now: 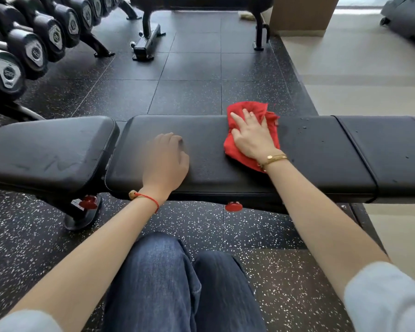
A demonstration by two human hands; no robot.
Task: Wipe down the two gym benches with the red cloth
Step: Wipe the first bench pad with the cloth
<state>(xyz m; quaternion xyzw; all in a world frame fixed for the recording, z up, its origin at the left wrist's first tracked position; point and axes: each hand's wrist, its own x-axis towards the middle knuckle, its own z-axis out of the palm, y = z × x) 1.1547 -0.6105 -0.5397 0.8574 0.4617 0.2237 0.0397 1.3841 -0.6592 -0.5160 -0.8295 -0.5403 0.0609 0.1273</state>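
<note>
A black padded gym bench [309,152] runs across the view in front of me, with a separate seat pad [50,149] at its left end. My right hand [252,135] lies flat on the red cloth [254,109], pressing it onto the back pad with fingers spread. The cloth is bunched and reaches over the far edge of the pad. Water droplets [304,127] dot the pad just right of the cloth. My left hand [167,159] rests on the same pad to the left, fingers curled, holding nothing. A second black bench [201,2] stands farther back, mostly cut off at the top.
A rack of black dumbbells [31,46] fills the upper left. The second bench's legs and wheeled foot [146,44] stand on the dark rubber floor. A tan box or pillar [302,13] and a light floor lie to the right. My knees [177,283] are below the bench.
</note>
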